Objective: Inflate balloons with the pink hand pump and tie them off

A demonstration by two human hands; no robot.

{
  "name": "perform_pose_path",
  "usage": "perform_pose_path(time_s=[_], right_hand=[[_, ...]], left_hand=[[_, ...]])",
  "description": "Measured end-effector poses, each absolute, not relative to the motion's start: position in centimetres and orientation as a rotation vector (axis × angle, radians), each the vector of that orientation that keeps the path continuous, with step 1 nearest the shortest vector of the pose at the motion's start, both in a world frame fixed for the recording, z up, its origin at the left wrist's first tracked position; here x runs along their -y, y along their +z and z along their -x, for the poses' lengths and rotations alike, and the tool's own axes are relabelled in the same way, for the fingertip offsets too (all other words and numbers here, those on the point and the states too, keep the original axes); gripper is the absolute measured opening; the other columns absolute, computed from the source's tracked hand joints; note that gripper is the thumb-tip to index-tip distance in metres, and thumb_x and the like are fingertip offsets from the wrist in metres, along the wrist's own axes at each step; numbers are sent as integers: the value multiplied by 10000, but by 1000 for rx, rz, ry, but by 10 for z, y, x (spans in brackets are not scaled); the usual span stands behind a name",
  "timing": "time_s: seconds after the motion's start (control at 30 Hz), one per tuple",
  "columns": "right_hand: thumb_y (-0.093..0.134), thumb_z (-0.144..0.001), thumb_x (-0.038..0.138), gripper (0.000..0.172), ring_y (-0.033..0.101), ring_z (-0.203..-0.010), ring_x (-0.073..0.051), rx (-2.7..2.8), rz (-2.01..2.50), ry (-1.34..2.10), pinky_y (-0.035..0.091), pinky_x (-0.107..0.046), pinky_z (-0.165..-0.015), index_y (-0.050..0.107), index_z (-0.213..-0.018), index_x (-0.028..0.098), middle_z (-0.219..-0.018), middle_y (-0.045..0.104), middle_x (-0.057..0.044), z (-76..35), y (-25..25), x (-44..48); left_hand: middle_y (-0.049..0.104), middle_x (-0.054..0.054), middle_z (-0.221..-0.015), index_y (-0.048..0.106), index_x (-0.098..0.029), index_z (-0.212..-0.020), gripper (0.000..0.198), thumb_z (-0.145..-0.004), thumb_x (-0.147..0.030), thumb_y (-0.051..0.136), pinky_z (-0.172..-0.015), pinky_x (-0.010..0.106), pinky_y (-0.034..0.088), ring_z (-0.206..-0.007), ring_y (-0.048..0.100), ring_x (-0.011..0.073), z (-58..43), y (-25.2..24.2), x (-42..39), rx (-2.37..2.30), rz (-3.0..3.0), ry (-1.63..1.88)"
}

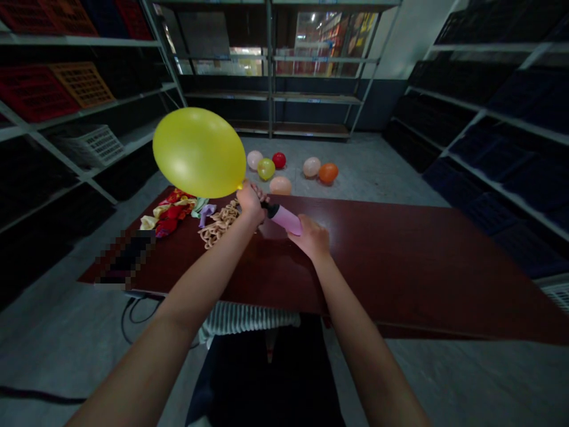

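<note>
A large yellow balloon (199, 152), well inflated, points its neck at my left hand (251, 200). The fingers of that hand are closed around the balloon's neck where it meets the black nozzle end of a hand pump (287, 220). My right hand (312, 237) is wrapped round the pink barrel of the pump, which slants above the table. Below and left of my left hand lies a heap of tan cord-like loops (219, 225). Deflated balloons (171, 214) in red, cream, green and purple are piled farther left.
The dark red table (400, 255) spans the view, with a pixelated dark object (128, 258) at its left end. Several inflated balloons, among them an orange balloon (328, 173) and a red balloon (278, 160), rest on the floor beyond. Shelves (271, 95) with crates stand around.
</note>
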State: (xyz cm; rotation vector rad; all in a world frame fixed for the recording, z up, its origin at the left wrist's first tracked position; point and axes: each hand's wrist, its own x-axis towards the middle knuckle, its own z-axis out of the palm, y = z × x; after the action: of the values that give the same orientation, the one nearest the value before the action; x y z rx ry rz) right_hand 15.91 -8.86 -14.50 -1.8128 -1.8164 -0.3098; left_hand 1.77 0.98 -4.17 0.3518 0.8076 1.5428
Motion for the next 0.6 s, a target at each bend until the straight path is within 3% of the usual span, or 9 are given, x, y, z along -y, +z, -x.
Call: perform_pose_path(time_s=[0.23, 0.6], right_hand=[[634, -876, 467, 344, 672, -815, -200, 2005, 1738, -364, 368, -278, -664, 646, -1099, 205, -954, 743, -66, -155, -148, 94], [664, -852, 440, 387, 697, -867, -210, 2030, 1654, -381, 427, -280, -698, 646, -1149, 193, -987, 751, -68, -160, -151, 93]], left_hand=[[229, -78, -420, 254, -201, -581, 517, -1051, -331, 424, -352, 220, 248, -301, 243, 70, 37, -46, 6, -738, -303, 1636], [238, -56, -426, 254, -212, -590, 526, -1060, -380, 419, -351, 242, 247, -320, 236, 89, 103, -7, 6, -689, -312, 1739]])
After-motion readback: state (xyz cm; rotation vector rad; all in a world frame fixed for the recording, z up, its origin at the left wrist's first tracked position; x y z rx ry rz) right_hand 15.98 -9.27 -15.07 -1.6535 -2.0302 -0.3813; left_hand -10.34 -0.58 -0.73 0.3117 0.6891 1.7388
